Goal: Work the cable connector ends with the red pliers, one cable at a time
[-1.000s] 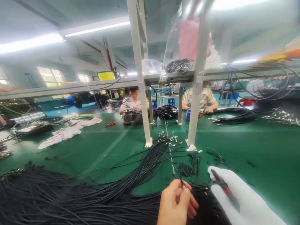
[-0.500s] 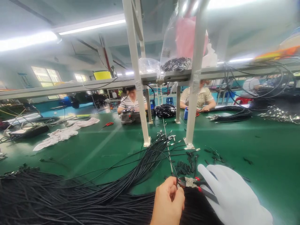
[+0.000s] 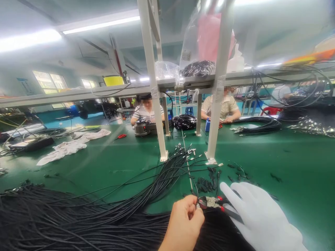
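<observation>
My bare left hand pinches the end of one thin black cable low in the centre. My right hand, in a white glove, grips small red-handled pliers, whose jaws meet the cable end at my left fingertips. A big heap of black cables spreads across the green table to the left and under both hands. Several short black cut pieces lie just beyond the pliers.
White shelf posts stand on the table ahead, carrying a shelf with bagged parts. Two people sit across the table beside a black cable coil and a small machine. White cloth and red scissors lie far left.
My gloved right hand swung left and brought the pliers' jaws onto the cable end held by my left hand. My left hand slid slightly left and down.
</observation>
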Demonstrator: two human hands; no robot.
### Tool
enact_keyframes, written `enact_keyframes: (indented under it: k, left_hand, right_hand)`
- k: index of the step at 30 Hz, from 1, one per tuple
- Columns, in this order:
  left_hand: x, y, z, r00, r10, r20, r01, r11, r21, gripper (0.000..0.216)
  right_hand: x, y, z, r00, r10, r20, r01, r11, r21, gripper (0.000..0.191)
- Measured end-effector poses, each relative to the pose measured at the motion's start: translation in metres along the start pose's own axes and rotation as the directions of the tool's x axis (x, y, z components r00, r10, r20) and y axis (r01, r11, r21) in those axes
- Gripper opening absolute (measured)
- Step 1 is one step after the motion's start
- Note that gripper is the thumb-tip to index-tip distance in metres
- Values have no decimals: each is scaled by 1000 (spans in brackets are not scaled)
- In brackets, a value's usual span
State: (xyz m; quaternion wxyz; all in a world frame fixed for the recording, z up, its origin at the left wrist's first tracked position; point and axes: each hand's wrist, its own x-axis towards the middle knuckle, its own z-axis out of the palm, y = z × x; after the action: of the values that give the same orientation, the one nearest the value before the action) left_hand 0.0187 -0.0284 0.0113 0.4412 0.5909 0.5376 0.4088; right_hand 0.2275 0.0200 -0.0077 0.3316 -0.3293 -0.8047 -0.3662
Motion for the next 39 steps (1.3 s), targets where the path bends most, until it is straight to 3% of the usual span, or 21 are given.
enact_keyframes:
  k: [11, 20, 26, 29, 32, 35, 39]
  left_hand:
    - [-4, 2, 3, 997, 19, -68, -6, 984, 178, 27]
    - [-6, 4, 1, 995, 6, -102, 19, 970, 243, 29]
    - [-3, 9, -3, 999, -13, -29, 15, 998, 68, 21]
    - [-3, 13, -6, 996, -69, 55, 74, 993, -93, 12]
    - [-3, 18, -10, 985, -129, 115, 150, 970, -192, 21]
    - [-4, 21, -16, 976, -153, 153, 185, 957, -223, 28]
    - [-4, 21, -28, 955, -192, 227, 233, 958, -169, 32]
  right_hand:
    - [-6, 2, 0, 996, -27, 83, 29, 999, -20, 27]
    - [-3, -2, -3, 999, -5, 51, 5, 1000, -1, 23]
    - [-7, -8, 0, 997, 68, 31, -71, 992, 106, 20]
    - [-11, -14, 2, 978, 162, 132, -194, 939, 283, 15]
    - [-13, -15, 2, 941, 200, 273, -292, 887, 358, 9]
    - [-11, -6, 2, 958, 220, 182, -269, 911, 314, 16]
    - [-4, 6, 0, 995, 104, 1, -102, 975, 195, 29]
